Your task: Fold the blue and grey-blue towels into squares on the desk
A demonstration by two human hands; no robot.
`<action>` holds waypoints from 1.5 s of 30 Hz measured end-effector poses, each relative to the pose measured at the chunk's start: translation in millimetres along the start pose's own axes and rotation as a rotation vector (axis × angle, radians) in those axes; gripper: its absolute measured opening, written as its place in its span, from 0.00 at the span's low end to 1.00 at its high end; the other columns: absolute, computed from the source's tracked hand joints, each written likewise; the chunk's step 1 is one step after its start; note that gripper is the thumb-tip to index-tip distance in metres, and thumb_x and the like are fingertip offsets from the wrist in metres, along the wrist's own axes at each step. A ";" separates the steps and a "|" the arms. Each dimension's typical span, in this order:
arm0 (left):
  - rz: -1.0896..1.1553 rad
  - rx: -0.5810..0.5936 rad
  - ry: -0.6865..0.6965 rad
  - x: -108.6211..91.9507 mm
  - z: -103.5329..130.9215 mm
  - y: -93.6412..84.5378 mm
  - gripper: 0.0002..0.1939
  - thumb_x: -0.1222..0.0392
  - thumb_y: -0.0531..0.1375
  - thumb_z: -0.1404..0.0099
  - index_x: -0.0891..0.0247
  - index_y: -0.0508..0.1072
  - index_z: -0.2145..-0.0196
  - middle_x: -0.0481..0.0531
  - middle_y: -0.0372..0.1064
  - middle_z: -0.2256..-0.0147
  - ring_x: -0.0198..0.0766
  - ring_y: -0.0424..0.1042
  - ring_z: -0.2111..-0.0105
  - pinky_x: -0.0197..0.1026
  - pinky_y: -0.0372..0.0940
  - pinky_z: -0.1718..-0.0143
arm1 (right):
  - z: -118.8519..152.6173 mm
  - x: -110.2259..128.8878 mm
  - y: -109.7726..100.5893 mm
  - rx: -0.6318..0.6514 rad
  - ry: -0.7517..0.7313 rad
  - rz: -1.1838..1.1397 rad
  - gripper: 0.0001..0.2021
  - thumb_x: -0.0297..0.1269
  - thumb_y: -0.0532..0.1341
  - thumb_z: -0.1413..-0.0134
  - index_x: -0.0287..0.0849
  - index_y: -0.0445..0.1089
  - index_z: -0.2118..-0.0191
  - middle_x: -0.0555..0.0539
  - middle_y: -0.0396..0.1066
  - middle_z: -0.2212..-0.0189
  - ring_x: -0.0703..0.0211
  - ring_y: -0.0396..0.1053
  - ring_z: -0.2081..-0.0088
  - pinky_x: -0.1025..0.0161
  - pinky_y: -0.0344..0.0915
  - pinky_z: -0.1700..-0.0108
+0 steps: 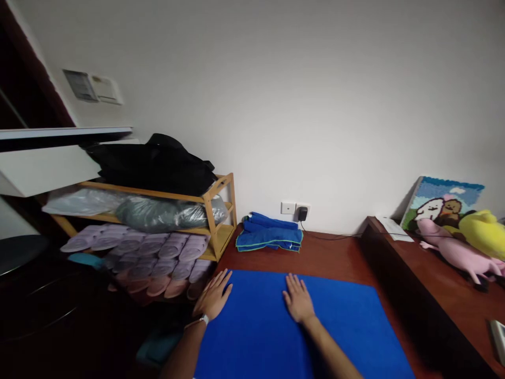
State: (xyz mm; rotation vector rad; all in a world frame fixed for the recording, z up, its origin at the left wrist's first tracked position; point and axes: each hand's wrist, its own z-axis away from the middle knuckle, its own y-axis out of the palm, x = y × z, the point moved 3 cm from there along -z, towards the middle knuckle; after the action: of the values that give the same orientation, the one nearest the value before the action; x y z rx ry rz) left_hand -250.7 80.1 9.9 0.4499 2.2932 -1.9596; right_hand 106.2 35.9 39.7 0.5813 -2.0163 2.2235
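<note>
A blue cloth [256,326] lies spread flat on the reddish-brown wooden table, its near end running out of view. My left hand [215,295] rests on the cloth's left edge, palm down with fingers stretched out, a watch or band on the wrist. On the cloth's far part, right of the left hand, my right hand [299,299] lies flat with its fingers extended. Neither hand holds anything. Behind the cloth, against the wall, sits a pile of folded blue cloths [270,234] with green edging.
A wooden rack [213,221] at left bears a black bag [153,166], plastic-wrapped items and several slippers [152,245]. A black plug [302,213] sits in the wall socket, its cable trailing right. On a raised ledge [426,263] at right are plush toys [453,250] and a picture [444,200].
</note>
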 end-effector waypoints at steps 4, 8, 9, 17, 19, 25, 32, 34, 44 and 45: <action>0.005 -0.003 0.010 -0.5 -1.8 -1.5 0.31 0.45 0.46 0.25 0.57 0.60 0.30 0.52 0.54 0.28 0.44 0.54 0.29 0.52 0.50 0.29 | 55.0 -155.3 -30.2 -0.044 0.286 0.143 0.33 0.50 0.39 0.30 0.44 0.44 0.25 0.50 0.41 0.25 0.55 0.37 0.25 0.50 0.36 0.25; 0.007 -0.016 0.020 3.7 -5.1 -0.4 0.31 0.45 0.47 0.26 0.56 0.60 0.30 0.51 0.56 0.29 0.43 0.56 0.30 0.50 0.52 0.30 | 102.5 -285.0 -48.0 -0.088 0.578 0.229 0.35 0.50 0.39 0.33 0.42 0.44 0.24 0.47 0.41 0.25 0.52 0.39 0.25 0.48 0.42 0.27; 0.007 -0.018 0.022 4.6 -5.9 -0.3 0.31 0.45 0.47 0.26 0.55 0.60 0.30 0.51 0.56 0.29 0.43 0.57 0.30 0.50 0.52 0.30 | 109.7 -304.4 -48.9 -0.098 0.610 0.228 0.36 0.50 0.39 0.33 0.41 0.43 0.24 0.47 0.41 0.25 0.52 0.40 0.25 0.49 0.42 0.27; -0.027 0.010 0.012 2.5 -9.3 -5.8 0.31 0.45 0.47 0.27 0.57 0.61 0.31 0.53 0.56 0.29 0.45 0.57 0.30 0.52 0.52 0.30 | 118.7 -323.3 -48.0 -0.127 0.610 0.221 0.37 0.52 0.35 0.33 0.39 0.42 0.24 0.47 0.41 0.24 0.56 0.38 0.25 0.53 0.38 0.26; -0.030 0.003 0.011 2.2 -9.9 -6.9 0.31 0.45 0.47 0.27 0.57 0.61 0.31 0.53 0.56 0.29 0.45 0.57 0.30 0.51 0.53 0.31 | 118.1 -322.5 -49.6 -0.115 0.622 0.217 0.37 0.52 0.35 0.32 0.40 0.41 0.24 0.48 0.40 0.24 0.57 0.38 0.25 0.54 0.38 0.26; -0.023 0.010 0.009 2.2 -10.8 -8.0 0.32 0.44 0.46 0.27 0.56 0.62 0.31 0.52 0.57 0.30 0.46 0.57 0.30 0.51 0.54 0.31 | 116.7 -328.8 -51.5 -0.104 0.640 0.168 0.34 0.52 0.36 0.31 0.47 0.41 0.24 0.51 0.39 0.24 0.59 0.38 0.25 0.54 0.40 0.26; 0.049 0.053 -0.056 -5.6 -17.0 -18.1 0.32 0.46 0.49 0.31 0.60 0.66 0.34 0.56 0.61 0.31 0.48 0.60 0.32 0.52 0.55 0.32 | 114.9 -333.6 -59.2 -0.062 0.631 0.076 0.32 0.54 0.38 0.30 0.55 0.41 0.25 0.54 0.36 0.24 0.62 0.35 0.25 0.54 0.39 0.26; 0.077 -0.063 -0.160 -15.4 -23.0 -28.1 0.30 0.48 0.50 0.32 0.64 0.71 0.39 0.60 0.64 0.34 0.51 0.63 0.34 0.51 0.59 0.35 | 113.5 -337.2 -59.6 -0.063 0.625 0.043 0.31 0.54 0.39 0.30 0.59 0.44 0.25 0.56 0.37 0.24 0.62 0.36 0.25 0.54 0.40 0.27; 0.396 0.018 0.476 -360.6 51.4 15.9 0.15 0.62 0.52 0.31 0.55 0.78 0.58 0.53 0.77 0.58 0.44 0.73 0.53 0.49 0.66 0.46 | 107.2 -347.2 -53.5 -0.147 0.570 0.007 0.27 0.50 0.41 0.29 0.61 0.54 0.28 0.59 0.48 0.26 0.62 0.43 0.26 0.55 0.45 0.27; 0.408 0.118 0.557 -405.2 72.6 35.4 0.12 0.62 0.55 0.32 0.54 0.79 0.58 0.52 0.77 0.58 0.45 0.72 0.53 0.50 0.65 0.45 | 107.0 -347.3 -53.5 -0.147 0.569 0.005 0.27 0.51 0.41 0.29 0.61 0.54 0.28 0.59 0.48 0.26 0.62 0.43 0.26 0.56 0.44 0.27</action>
State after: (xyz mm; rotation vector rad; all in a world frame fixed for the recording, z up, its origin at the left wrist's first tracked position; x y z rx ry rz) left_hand 136.4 -52.0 68.3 1.5051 2.1040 -1.9269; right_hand 467.5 4.3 -18.7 -0.0727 -1.8422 1.9217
